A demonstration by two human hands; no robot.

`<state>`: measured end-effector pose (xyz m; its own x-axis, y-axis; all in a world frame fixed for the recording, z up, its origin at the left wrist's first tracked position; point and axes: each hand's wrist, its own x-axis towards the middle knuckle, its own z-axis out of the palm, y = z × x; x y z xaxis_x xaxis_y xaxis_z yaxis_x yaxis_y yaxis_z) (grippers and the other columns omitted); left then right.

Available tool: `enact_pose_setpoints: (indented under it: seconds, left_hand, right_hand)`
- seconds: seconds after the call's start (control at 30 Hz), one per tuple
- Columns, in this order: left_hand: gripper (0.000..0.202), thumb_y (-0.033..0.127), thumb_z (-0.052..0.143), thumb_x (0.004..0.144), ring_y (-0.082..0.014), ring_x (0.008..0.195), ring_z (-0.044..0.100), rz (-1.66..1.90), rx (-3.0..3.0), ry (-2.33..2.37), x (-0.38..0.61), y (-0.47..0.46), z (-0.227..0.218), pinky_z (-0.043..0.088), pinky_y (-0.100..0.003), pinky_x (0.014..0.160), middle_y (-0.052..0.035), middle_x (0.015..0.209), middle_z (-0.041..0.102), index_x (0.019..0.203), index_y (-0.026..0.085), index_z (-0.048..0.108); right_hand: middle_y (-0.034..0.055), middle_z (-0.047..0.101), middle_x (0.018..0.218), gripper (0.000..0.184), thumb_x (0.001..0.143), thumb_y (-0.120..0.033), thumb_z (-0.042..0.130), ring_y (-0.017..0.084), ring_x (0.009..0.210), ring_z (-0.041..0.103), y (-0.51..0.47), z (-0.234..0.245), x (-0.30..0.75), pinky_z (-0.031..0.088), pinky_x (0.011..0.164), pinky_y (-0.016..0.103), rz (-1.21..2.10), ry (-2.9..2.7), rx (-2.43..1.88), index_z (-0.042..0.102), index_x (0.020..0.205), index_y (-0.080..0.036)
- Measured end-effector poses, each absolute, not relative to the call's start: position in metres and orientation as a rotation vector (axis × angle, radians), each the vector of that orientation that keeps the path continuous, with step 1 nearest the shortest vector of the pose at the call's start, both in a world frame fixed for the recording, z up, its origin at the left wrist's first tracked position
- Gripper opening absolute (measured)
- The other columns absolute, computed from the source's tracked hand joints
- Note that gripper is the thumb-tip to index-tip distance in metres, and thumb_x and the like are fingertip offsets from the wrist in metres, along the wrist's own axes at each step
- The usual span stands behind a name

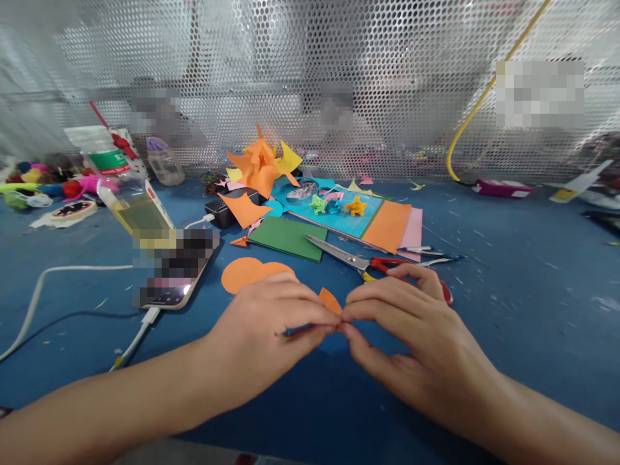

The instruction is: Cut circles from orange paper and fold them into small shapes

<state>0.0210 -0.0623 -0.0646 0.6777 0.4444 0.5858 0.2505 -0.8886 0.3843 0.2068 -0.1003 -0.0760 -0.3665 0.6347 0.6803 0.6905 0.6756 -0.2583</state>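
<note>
1. The left hand (276,316) has its thumb and index fingertips pinched together on the lower end of a small folded orange paper piece (330,301).
2. The right hand (411,329) meets it there, thumb and index fingertips closed at the same end; the 2 sets of fingertips touch or nearly touch, and I cannot tell how much paper lies between them.
3. The folded piece stands above the fingertips, between the 2 hands, its pointed tip upward.
4. Just beyond the left hand, 2 overlapping orange paper circles (241,276) lie on the blue table (523,310), 1 partly hidden by the knuckles.
5. Red-handled scissors (358,261) lie behind the right hand, blade tips on the green paper (290,237).
6. Farther back, 3 small folded paper figures, green (318,205), blue (333,206) and yellow-orange (356,206), sit on a light-blue sheet (358,223), with orange paper (389,226) and pink paper (413,229) to its right.
7. At left, a smartphone (194,265) with a white cable (151,316) plugged in lies near a green-labelled plastic bottle (126,200).
8. A perforated metal panel (411,84) rises behind everything.
</note>
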Motion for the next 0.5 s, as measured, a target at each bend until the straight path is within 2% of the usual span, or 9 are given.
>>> enact_pose_setpoints:
  seconds: [0.13, 0.33, 0.5]
  left_hand:
    - [0.006, 0.013, 0.062, 0.078, -0.0113, 0.066, 0.06, 0.96, 2.58, 0.636, 0.0209, -0.0617, -0.065, 0.047, -0.024, 0.064, -0.0008, 0.07, 0.069, 0.073, 0.013, 0.065]
    - [0.01, 0.015, 0.064, 0.077, -0.0102, 0.063, 0.057, 0.905, 2.515, 0.706, 0.0192, -0.0622, -0.0664, 0.046, -0.022, 0.061, 0.0013, 0.064, 0.065, 0.067, 0.015, 0.062]
    - [0.007, 0.015, 0.064, 0.076, -0.0089, 0.062, 0.057, 0.888, 2.433, 0.767, 0.0191, -0.0607, -0.0663, 0.046, -0.02, 0.059, 0.0027, 0.066, 0.066, 0.07, 0.017, 0.063]
  right_hand:
    - [-0.0067, 0.066, 0.074, 0.011, 0.083, -0.014, 0.054, 0.01, 0.069, 0.061, -0.1014, -0.0785, 0.207, 0.029, 0.082, 0.032, -0.124, -2.143, -0.986, 0.059, 0.077, -0.022]
    - [-0.0034, 0.067, 0.078, 0.023, 0.094, -0.018, 0.037, 0.011, 0.073, 0.061, -0.1052, -0.0811, 0.204, 0.028, 0.083, 0.034, -0.162, -2.243, -0.994, 0.058, 0.084, -0.022]
    - [-0.0048, 0.067, 0.078, 0.01, 0.086, -0.016, 0.05, 0.012, 0.072, 0.06, -0.1019, -0.0791, 0.206, 0.029, 0.084, 0.035, -0.09, -2.161, -0.976, 0.057, 0.082, -0.023]
